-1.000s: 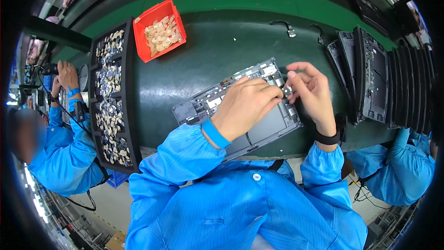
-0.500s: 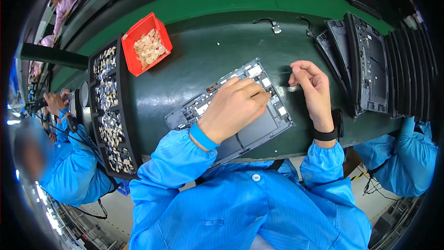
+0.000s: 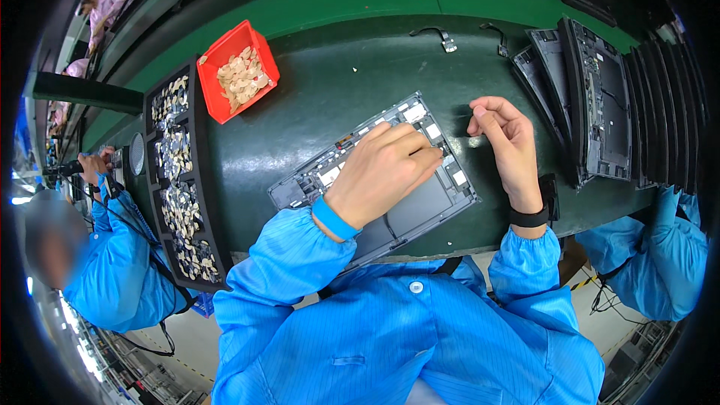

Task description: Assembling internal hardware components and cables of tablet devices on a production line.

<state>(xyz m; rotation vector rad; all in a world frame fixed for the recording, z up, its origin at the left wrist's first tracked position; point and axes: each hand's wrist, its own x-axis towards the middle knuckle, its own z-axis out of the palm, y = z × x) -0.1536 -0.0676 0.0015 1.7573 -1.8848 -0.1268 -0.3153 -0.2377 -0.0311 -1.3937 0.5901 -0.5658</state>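
A flat grey device housing (image 3: 431,210), like an open laptop base with exposed circuitry and white pads, lies askew on the green table close to my body. My left hand (image 3: 386,169), with a blue wristband, rests over its upper part. The fingers of that hand curl down and press together, and my palm hides the fingertips and whatever they hold. To the right of the housing, my right hand (image 3: 510,139) is raised, palm turned inward. Its thumb and curled fingers close together at the tips; anything between them is too small to make out.
A red bin (image 3: 214,94) of beige pieces stands at the far left, beside a black compartment tray (image 3: 214,217) of small shiny parts. Two small cable pieces (image 3: 448,43) lie at the back. Similar housings (image 3: 607,112) lean upright at right. Co-workers sit on both sides.
My left hand has shifted very slightly right over the housing, fingers still curled. The right hand keeps nearly the same pose and place.
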